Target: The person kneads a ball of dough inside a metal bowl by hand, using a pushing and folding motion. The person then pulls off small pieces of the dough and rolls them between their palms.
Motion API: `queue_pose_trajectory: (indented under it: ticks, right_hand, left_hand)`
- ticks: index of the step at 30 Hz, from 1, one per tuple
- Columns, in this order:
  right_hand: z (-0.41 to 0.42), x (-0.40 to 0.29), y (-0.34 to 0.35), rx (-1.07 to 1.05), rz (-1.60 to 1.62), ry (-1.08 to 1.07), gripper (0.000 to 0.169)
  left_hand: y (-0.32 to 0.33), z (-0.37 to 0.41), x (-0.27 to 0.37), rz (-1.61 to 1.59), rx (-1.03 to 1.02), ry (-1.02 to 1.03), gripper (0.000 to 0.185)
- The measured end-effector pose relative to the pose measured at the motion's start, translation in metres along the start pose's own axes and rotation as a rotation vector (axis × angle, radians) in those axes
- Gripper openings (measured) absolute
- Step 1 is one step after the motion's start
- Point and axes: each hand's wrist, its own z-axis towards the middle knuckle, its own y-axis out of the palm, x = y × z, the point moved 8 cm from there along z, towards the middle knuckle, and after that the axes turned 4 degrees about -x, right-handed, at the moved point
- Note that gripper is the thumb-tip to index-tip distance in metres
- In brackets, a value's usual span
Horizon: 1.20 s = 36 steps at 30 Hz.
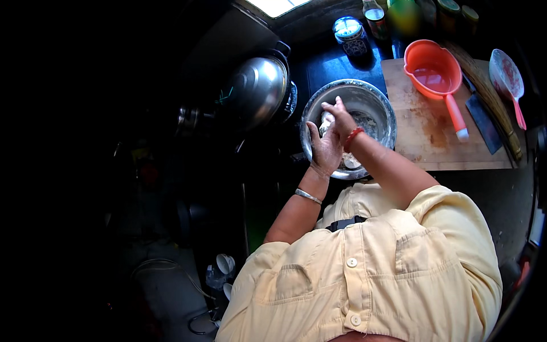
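Note:
My left hand (327,150), dusted with white flour and wearing a silver bangle at the wrist, is over a metal basin (306,124). Its thumb stands apart, while its fingers are mostly hidden. My right hand (342,119), with a red beaded bracelet, crosses against it with some fingers extended. A whitish, dough-like mass (327,121) shows at the fingers; whether it is gripped or stuck to the skin is unclear. Another pale lump (352,161) lies low in the basin, partly covered by my arms. Floury residue coats the basin's inside.
Right of the basin, a wooden board (410,124) bears a red plastic ladle (431,72) with liquid, a cleaver (483,122) and a bundle of stalks (498,102). A lidded wok (256,85) stands left. A blue-white jar (351,36) and bottle (376,19) stand behind.

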Motion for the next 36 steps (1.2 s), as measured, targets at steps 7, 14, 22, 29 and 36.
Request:
queue_pose_trajectory:
  ticks: [7, 14, 22, 29, 36]
  right_hand:
    - [0.005, -0.007, -0.026, -0.137, 0.241, -0.063, 0.049]
    - [-0.012, -0.009, -0.009, -0.24, 0.269, -0.059, 0.017]
    - [0.017, 0.001, -0.051, 0.087, -0.345, -0.209, 0.033]
    - [0.016, 0.024, -0.047, -0.049, 0.087, 0.298, 0.026]
    - [0.012, 0.001, -0.032, -0.133, 0.402, 0.29, 0.031]
  left_hand:
    - [0.001, 0.005, 0.033, -0.305, -0.005, 0.234, 0.104]
    - [0.012, 0.01, 0.028, -0.245, 0.029, 0.292, 0.098]
    - [0.025, 0.014, 0.011, 0.162, 0.055, 0.257, 0.101]
    - [0.03, 0.009, -0.002, 0.391, -0.049, 0.237, 0.099]
    - [0.021, 0.009, 0.001, 0.393, -0.072, 0.279, 0.079]
